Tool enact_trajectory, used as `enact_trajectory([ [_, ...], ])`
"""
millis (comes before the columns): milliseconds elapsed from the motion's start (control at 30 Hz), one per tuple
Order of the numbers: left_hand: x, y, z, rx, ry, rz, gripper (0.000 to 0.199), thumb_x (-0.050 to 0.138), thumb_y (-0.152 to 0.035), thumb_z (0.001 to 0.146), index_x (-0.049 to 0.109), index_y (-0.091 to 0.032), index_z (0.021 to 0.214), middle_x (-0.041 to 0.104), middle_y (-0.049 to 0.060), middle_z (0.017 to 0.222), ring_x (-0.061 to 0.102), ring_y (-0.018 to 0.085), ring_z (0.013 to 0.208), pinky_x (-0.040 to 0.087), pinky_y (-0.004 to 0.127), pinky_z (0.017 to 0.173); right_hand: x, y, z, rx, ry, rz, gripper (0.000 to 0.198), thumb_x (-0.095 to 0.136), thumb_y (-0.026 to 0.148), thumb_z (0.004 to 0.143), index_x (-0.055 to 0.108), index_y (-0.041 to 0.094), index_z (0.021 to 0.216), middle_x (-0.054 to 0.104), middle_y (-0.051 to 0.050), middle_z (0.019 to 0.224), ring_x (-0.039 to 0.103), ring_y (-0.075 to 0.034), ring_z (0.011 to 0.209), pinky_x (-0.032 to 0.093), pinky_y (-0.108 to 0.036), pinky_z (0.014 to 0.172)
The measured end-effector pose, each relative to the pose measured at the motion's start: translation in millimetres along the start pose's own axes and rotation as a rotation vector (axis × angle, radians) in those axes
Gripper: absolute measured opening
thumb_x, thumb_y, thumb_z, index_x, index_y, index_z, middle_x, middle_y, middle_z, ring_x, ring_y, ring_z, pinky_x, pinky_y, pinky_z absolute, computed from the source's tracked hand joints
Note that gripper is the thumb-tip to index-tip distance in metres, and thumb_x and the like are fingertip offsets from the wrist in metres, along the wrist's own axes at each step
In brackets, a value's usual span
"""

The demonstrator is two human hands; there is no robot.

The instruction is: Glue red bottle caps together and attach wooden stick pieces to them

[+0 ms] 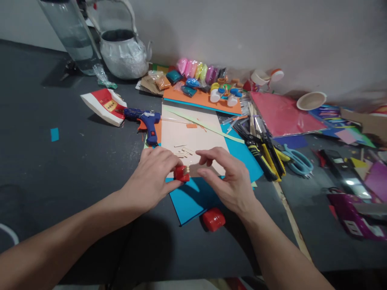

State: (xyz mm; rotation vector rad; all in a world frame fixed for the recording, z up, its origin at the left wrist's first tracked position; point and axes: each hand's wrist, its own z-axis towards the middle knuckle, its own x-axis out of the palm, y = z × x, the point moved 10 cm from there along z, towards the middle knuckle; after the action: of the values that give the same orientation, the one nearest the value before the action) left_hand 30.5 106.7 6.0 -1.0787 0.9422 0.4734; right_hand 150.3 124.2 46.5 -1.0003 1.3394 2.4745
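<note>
My left hand point(159, 175) pinches a small red piece point(182, 174), apparently clay or plastic, between thumb and fingers. Pale little sticks stand at its right edge, their ends showing. To the right, my right hand point(228, 177) hovers with thumb and index finger apart and nothing visible between them. Several short pale sticks point(185, 152) lie just beyond the hands on a cream sheet point(193, 112). A second red lump point(213, 219) rests below my right hand, beside the blue sheet point(196, 199).
A blue glue gun point(148, 121) leans on a red-and-white carton point(105, 105). Behind stand a metal kettle point(123, 56) and coloured clay packets point(193, 69). Cutters point(270, 161), scissors point(298, 159), a red sheet point(284, 114) and a purple tool point(350, 217) lie on the right.
</note>
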Motion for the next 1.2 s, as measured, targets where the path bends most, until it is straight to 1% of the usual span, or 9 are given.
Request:
enact_trajectory([
  [100,0.4,0.7,0.5,-0.015,0.013,0.008,0.019,0.068,-0.034,0.088,0.059,-0.02,0.098,0.066,0.004,0.1,0.053,0.024,0.099,0.031,0.039,0.086,-8.7,-4.0,-1.2,0.03,0.033,-0.022,0.023,0.061,0.04,0.094,0.066,0.02,0.105,0.063,-0.002,0.08,0.059,-0.017,0.075,0.046,-0.033,0.069],
  [233,-0.2,-0.7,0.4,-0.001,0.015,0.029,0.024,0.07,-0.035,0.086,0.058,-0.02,0.1,0.066,0.005,0.102,0.052,0.025,0.101,0.031,0.039,0.086,-6.3,-2.4,-3.5,0.009,0.154,-0.06,0.024,0.061,0.039,0.095,0.067,0.018,0.105,0.065,-0.003,0.082,0.06,-0.016,0.074,0.046,-0.029,0.064],
  [333,-0.6,-0.9,-0.6,0.012,0.005,0.042,0.029,0.073,-0.035,0.084,0.058,-0.02,0.103,0.066,0.005,0.105,0.052,0.025,0.103,0.031,0.039,0.087,-5.8,-1.2,-4.3,0.013,0.189,-0.071,0.023,0.061,0.038,0.095,0.067,0.018,0.105,0.067,-0.004,0.082,0.061,-0.016,0.075,0.046,-0.029,0.065],
  [467,-0.1,0.3,-1.3,0.014,0.004,0.049,0.033,0.074,-0.035,0.083,0.058,-0.02,0.107,0.066,0.005,0.107,0.051,0.025,0.104,0.031,0.039,0.088,-4.5,1.0,-4.6,-0.006,0.197,-0.104,0.021,0.063,0.037,0.094,0.067,0.018,0.104,0.067,-0.005,0.083,0.062,-0.018,0.077,0.047,-0.031,0.07],
  [633,-0.4,0.3,-1.2,0.014,0.005,0.047,0.032,0.072,-0.034,0.084,0.059,-0.02,0.11,0.066,0.005,0.108,0.051,0.025,0.105,0.031,0.039,0.087,3.4,1.5,-5.4,-0.05,0.226,-0.179,0.023,0.068,0.035,0.09,0.066,0.017,0.105,0.067,-0.008,0.095,0.059,-0.023,0.091,0.048,-0.037,0.078],
  [800,-2.0,1.1,-0.5,0.0,-0.006,0.041,0.027,0.07,-0.03,0.086,0.061,-0.019,0.109,0.067,0.006,0.108,0.052,0.026,0.106,0.032,0.039,0.088,11.0,2.5,-5.7,-0.071,0.248,-0.212,0.023,0.068,0.034,0.089,0.067,0.018,0.106,0.065,-0.01,0.1,0.057,-0.025,0.093,0.048,-0.041,0.079],
  [967,-2.5,-1.4,-0.6,0.011,-0.012,0.052,0.024,0.068,-0.031,0.087,0.06,-0.02,0.108,0.068,0.006,0.108,0.053,0.026,0.105,0.033,0.04,0.088,18.1,4.1,-6.9,-0.074,0.249,-0.215,0.028,0.07,0.034,0.088,0.066,0.018,0.11,0.064,-0.011,0.106,0.055,-0.027,0.098,0.05,-0.043,0.082],
  [1067,-4.5,-5.1,-1.5,0.029,-0.035,0.051,0.027,0.067,-0.031,0.088,0.059,-0.02,0.111,0.069,0.006,0.106,0.054,0.025,0.104,0.034,0.04,0.087,21.5,3.6,-7.6,-0.073,0.244,-0.198,0.028,0.071,0.033,0.087,0.065,0.019,0.112,0.064,-0.011,0.108,0.055,-0.027,0.1,0.05,-0.044,0.084],
  [1200,-11.8,-9.4,-2.4,0.047,-0.099,0.04,0.032,0.068,-0.028,0.087,0.055,-0.021,0.115,0.068,0.006,0.108,0.054,0.025,0.105,0.034,0.039,0.089,20.7,1.7,-7.2,-0.082,0.218,-0.184,0.026,0.069,0.03,0.089,0.065,0.017,0.111,0.063,-0.012,0.109,0.055,-0.026,0.102,0.05,-0.043,0.085],
])
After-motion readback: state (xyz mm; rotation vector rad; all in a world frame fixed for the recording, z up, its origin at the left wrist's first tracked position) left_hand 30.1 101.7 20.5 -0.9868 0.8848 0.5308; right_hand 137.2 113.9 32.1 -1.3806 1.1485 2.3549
